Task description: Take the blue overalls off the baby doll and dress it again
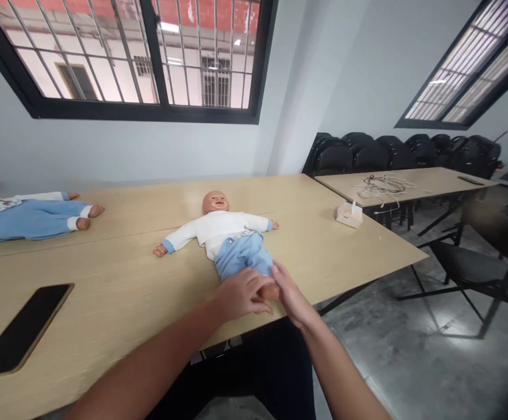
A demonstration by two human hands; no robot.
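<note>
doll (216,202): smooth plastic head, soft cloth clothes | table (118,280): matt wood-look top | phone (21,329): glossy black

Baby doll (225,236): white top, light-blue trousers and cuffs. Table (118,291): pale wood grain. Phone (21,329): black. Chairs (393,153): black.

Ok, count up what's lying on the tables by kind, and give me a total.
Baby dolls: 2, one under the hands, one at far left
Dark phones or tablets: 1
Tissue boxes: 1
Cable bundles: 1
Total: 5
</note>
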